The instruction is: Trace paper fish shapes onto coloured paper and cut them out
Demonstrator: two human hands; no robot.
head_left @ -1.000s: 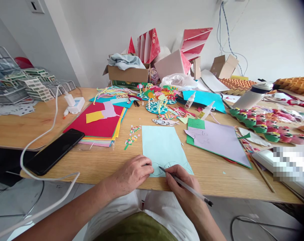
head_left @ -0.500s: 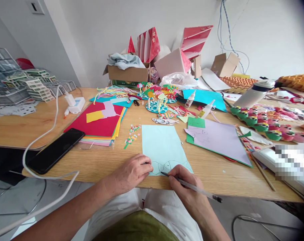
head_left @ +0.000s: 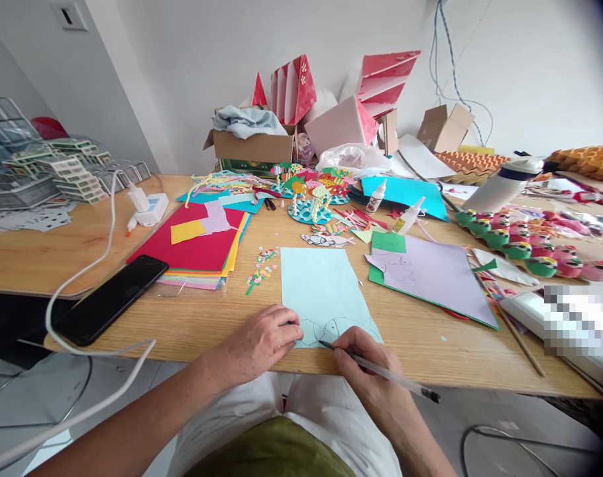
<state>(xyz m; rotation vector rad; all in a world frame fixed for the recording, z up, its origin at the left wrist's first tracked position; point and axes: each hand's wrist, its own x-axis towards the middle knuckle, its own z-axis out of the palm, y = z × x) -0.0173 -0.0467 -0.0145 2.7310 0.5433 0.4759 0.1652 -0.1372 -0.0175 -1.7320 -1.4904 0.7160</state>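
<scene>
A sheet of pale blue paper point(head_left: 321, 281) lies before me at the table's front edge, with outlines of fish in dark lines along its near end. My right hand point(head_left: 368, 364) is closed around a clear-barrelled pen point(head_left: 405, 382). The pen's tip touches the paper by the mouth of a drawn fish. On the sheet's lower left corner rests my left hand point(head_left: 264, 338), its fingers curled together. Something small and dark shows between those fingers, too hidden to name. Small patterned paper cutouts point(head_left: 262, 271) lie left of the sheet.
Left are a stack of coloured paper point(head_left: 197, 242), a black phone point(head_left: 115, 298) and a white cable point(head_left: 77, 265). To the right lie lilac paper point(head_left: 435, 271), glue bottles point(head_left: 408, 215) and painted egg-carton pieces point(head_left: 535, 245). Paper fish decorations point(head_left: 311, 192) stand behind.
The camera view has shifted very slightly. Both hands, the pen and the sheet stay in nearly the same places.
</scene>
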